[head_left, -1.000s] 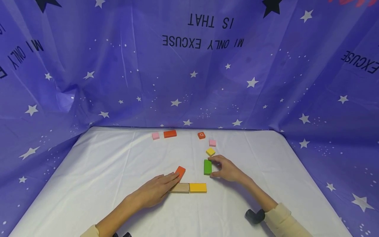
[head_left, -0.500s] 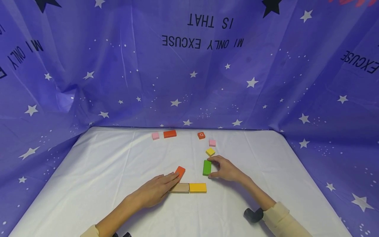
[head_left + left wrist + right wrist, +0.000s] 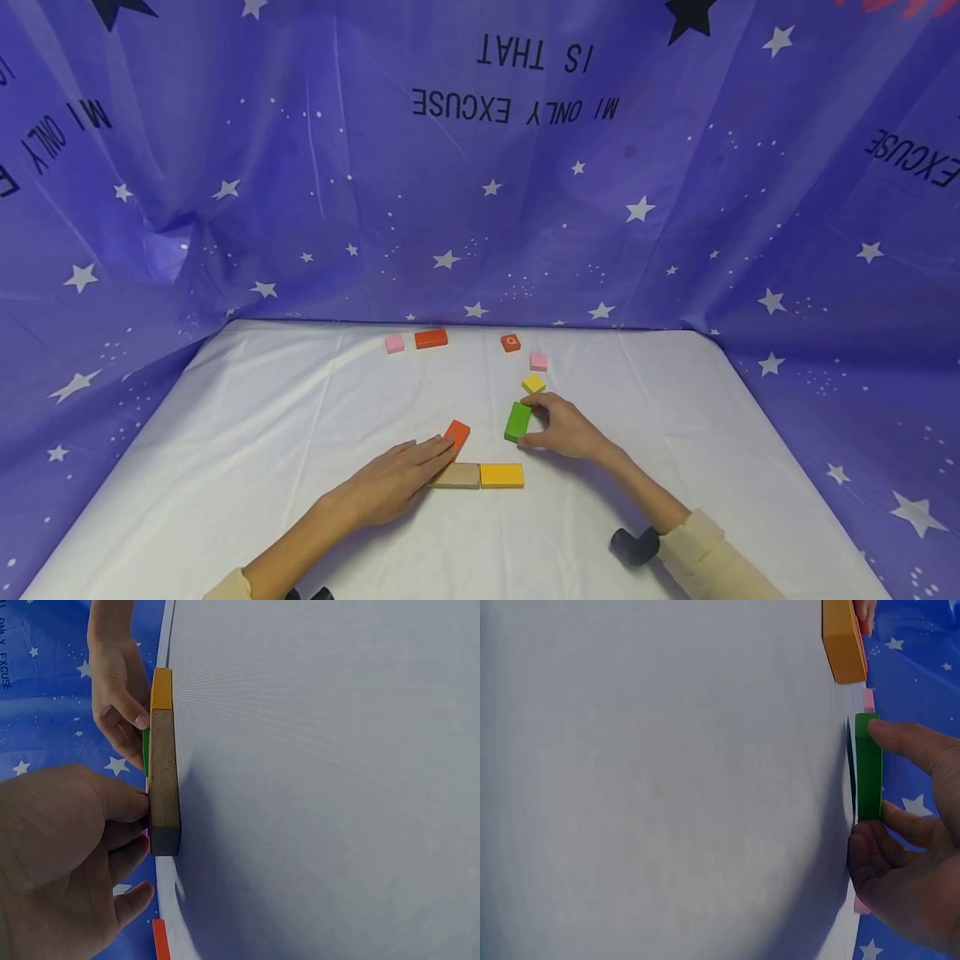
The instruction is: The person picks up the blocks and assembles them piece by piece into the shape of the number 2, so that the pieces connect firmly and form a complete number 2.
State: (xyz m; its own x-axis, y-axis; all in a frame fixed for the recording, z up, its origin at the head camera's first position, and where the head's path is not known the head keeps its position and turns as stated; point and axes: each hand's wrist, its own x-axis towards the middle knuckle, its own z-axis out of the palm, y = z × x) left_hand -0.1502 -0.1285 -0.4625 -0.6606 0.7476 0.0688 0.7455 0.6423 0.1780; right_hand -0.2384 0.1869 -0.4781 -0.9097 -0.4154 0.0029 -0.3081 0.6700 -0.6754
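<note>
Starry purple fabric (image 3: 525,225) is backing the tabletop (image 3: 300,400). The right hand (image 3: 566,427) is pinching a green block (image 3: 517,422); the left hand (image 3: 388,483) is touching an orange-red block (image 3: 459,432), grip unclear.

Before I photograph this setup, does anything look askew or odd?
Yes: the lettering on the purple backdrop is upside down. The near red block and green block are angled, while the wooden block and amber block line up.
</note>
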